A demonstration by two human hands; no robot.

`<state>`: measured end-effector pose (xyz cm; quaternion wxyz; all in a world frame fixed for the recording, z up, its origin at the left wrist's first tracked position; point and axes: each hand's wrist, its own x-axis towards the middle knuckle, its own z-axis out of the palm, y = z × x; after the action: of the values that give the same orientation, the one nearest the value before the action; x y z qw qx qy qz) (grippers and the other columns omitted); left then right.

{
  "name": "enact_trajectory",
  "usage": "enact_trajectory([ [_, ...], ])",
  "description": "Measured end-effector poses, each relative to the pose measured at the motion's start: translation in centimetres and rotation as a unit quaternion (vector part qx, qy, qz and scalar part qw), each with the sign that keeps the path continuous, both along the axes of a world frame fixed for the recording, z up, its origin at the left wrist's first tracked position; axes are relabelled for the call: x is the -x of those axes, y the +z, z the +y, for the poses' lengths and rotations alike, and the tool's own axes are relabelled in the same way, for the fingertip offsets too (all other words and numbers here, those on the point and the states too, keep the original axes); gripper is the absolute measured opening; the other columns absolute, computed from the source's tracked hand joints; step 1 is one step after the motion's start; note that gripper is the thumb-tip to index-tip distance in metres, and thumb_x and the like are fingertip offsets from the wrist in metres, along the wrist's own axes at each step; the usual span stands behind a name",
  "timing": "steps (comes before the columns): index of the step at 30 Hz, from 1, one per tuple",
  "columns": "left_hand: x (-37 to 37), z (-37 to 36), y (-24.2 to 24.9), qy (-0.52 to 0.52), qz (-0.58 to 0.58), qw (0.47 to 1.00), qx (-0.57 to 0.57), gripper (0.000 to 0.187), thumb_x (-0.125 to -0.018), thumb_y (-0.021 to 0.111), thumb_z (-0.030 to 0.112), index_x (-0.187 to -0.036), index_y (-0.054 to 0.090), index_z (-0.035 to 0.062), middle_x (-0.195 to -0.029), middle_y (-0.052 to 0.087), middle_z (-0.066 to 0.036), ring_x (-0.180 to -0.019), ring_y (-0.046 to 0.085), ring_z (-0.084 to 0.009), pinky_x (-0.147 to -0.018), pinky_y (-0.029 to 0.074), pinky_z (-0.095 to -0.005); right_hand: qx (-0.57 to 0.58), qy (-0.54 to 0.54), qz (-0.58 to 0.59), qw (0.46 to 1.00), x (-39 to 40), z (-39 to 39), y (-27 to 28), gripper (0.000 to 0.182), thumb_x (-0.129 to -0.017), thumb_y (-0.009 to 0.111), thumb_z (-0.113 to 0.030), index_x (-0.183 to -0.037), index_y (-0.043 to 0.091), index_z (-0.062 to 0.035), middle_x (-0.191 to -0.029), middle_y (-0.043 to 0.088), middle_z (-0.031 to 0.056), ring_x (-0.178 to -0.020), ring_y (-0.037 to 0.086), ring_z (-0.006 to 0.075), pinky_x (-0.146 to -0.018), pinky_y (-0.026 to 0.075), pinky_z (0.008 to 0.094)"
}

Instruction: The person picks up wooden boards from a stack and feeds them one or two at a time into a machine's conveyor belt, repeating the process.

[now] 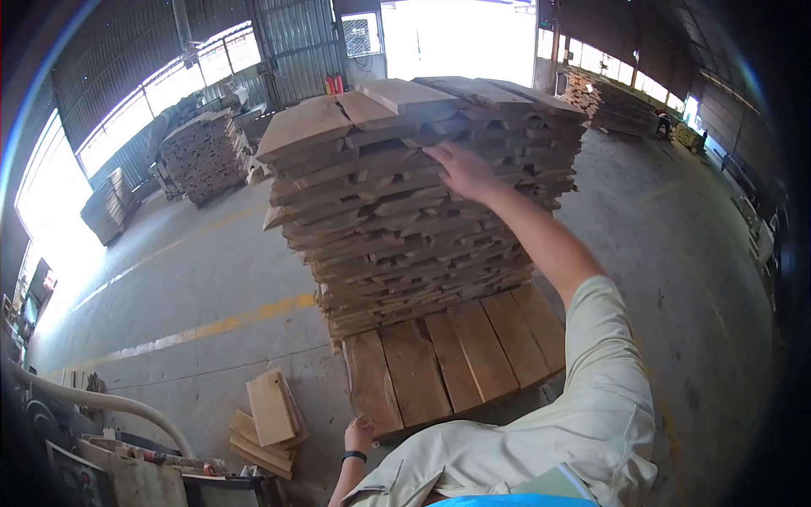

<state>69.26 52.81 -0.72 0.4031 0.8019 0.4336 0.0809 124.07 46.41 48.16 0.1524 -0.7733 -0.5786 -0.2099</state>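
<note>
A tall stack of rough wooden boards [405, 211] stands in front of me. My right hand [462, 171] reaches out to the stack's near face, close to the ends of the upper boards; its fingers are extended, and whether they touch the wood is unclear. Below the stack, a row of wide planks [456, 355] lies side by side. My left hand [360, 434], with a dark band at the wrist, is near the front left corner of these planks, its fingers curled; what it holds, if anything, is too small to make out.
Loose board pieces [272, 414] lie on the floor at the lower left, near a machine with a hose [127, 404]. Other board stacks [198, 156] stand at the back left and back right [617, 106]. A yellow line [245, 319] crosses the floor.
</note>
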Motion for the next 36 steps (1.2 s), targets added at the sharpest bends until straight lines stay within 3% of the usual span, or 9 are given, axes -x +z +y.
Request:
enact_trajectory([
  [5, -1.4, 3.3, 2.0, 0.017, 0.024, 0.999, 0.015, 0.038, -0.083, 0.068, 0.02, -0.118, 0.068, 0.0051, -0.111, 0.07, -0.019, -0.106, 0.066, -0.0341, -0.092, 0.053, -0.042, -0.008, -0.053, -0.278, 0.959, -7.7, 9.7, 5.2, 0.053, -0.102, 0.043, -0.009, -0.151, 0.038, -0.0271, -0.153, 0.037, 0.013, -0.14, 0.039, 0.0316, -0.115, 0.037, 0.0481],
  [8, -1.4, 3.9, 2.0, 0.038, 0.028, 0.999, -0.003, 0.038, -0.083, 0.07, 0.019, -0.119, 0.068, 0.0063, -0.11, 0.071, -0.016, -0.105, 0.067, -0.0325, -0.091, 0.054, -0.0413, -0.012, -0.019, -0.295, 0.955, -9.8, 13.1, 6.3, 0.05, -0.102, 0.041, -0.011, -0.147, 0.043, -0.0333, -0.15, 0.042, 0.012, -0.136, 0.046, 0.0338, -0.112, 0.041, 0.0457],
  [12, -1.0, 3.2, -1.2, 0.101, 0.018, 0.994, 0.025, 0.037, -0.084, 0.07, 0.02, -0.118, 0.068, 0.0074, -0.109, 0.072, -0.013, -0.105, 0.067, -0.0319, -0.092, 0.054, -0.0413, 0.077, -0.083, -0.097, 0.989, -7.7, 13.3, 8.9, 0.041, -0.102, 0.045, -0.015, -0.138, 0.052, -0.0312, -0.142, 0.052, 0.0118, -0.119, 0.06, 0.0344, -0.104, 0.049, 0.0434],
  [17, -3.6, 0.3, -1.1, 0.077, 0.044, 0.996, 0.01, 0.037, -0.084, 0.07, 0.018, -0.119, 0.068, 0.0068, -0.11, 0.072, -0.014, -0.105, 0.068, -0.031, -0.091, 0.054, -0.0397, 0.114, 0.002, -0.241, 0.964, -10.7, 12.9, 9.4, 0.034, -0.099, 0.05, -0.013, -0.131, 0.056, -0.0213, -0.126, 0.063, 0.0139, -0.102, 0.069, 0.0321, -0.089, 0.057, 0.0419],
  [21, -7.8, 2.3, -8.4, 0.129, -0.184, 0.948, 0.227, 0.037, -0.088, 0.069, 0.016, -0.122, 0.065, 0.0015, -0.111, 0.072, -0.014, -0.104, 0.069, -0.026, -0.09, 0.054, -0.036, 0.033, 0.051, -0.327, 0.943, -11.6, 11.6, 8.0, 0.036, -0.097, 0.052, -0.009, -0.132, 0.056, -0.018, -0.115, 0.067, 0.0131, -0.093, 0.071, 0.0289, -0.077, 0.061, 0.0386],
  [23, -13.4, 2.6, -0.9, 0.072, -0.206, 0.959, 0.179, 0.037, -0.091, 0.067, 0.015, -0.124, 0.063, -0.0011, -0.113, 0.072, -0.014, -0.105, 0.069, -0.0235, -0.09, 0.054, -0.034, 0.017, 0.073, -0.339, 0.938, -8.6, 8.7, 8.6, 0.037, -0.096, 0.055, -0.01, -0.132, 0.055, -0.0177, -0.111, 0.069, 0.0118, -0.09, 0.072, 0.0266, -0.072, 0.062, 0.0369],
  [27, -24.8, 3.3, 19.1, 0.008, -0.377, 0.855, 0.357, 0.048, -0.098, 0.064, 0.02, -0.139, 0.05, 0.0003, -0.124, 0.066, -0.015, -0.109, 0.066, -0.0252, -0.089, 0.056, -0.0346, -0.108, 0.229, -0.273, 0.928, -4.2, 2.9, 8.5, 0.05, -0.09, 0.067, -0.018, -0.136, 0.049, -0.014, -0.099, 0.07, 0.0078, -0.084, 0.07, 0.0206, -0.069, 0.059, 0.0308],
  [31, -34.7, 1.5, 36.7, -0.13, -0.515, 0.727, 0.436, 0.063, -0.101, 0.047, 0.053, -0.14, 0.046, 0.0026, -0.135, 0.058, -0.017, -0.117, 0.061, -0.0322, -0.1, 0.051, -0.0478, -0.14, 0.245, -0.296, 0.913, -0.9, -1.9, 8.0, 0.061, -0.082, 0.073, -0.021, -0.139, 0.05, -0.0164, -0.105, 0.067, 0.0051, -0.09, 0.067, 0.0198, -0.08, 0.054, 0.035],
  [36, -42.1, 1.0, 48.0, -0.218, -0.578, 0.621, 0.482, 0.056, -0.104, 0.042, 0.049, -0.139, 0.046, 0.0061, -0.134, 0.057, -0.019, -0.12, 0.059, -0.0337, -0.103, 0.049, -0.0529, -0.157, 0.256, -0.269, 0.915, -0.1, -4.9, 7.6, 0.066, -0.08, 0.074, -0.024, -0.142, 0.051, -0.0175, -0.11, 0.069, 0.0069, -0.096, 0.067, 0.0215, -0.087, 0.053, 0.037],
])
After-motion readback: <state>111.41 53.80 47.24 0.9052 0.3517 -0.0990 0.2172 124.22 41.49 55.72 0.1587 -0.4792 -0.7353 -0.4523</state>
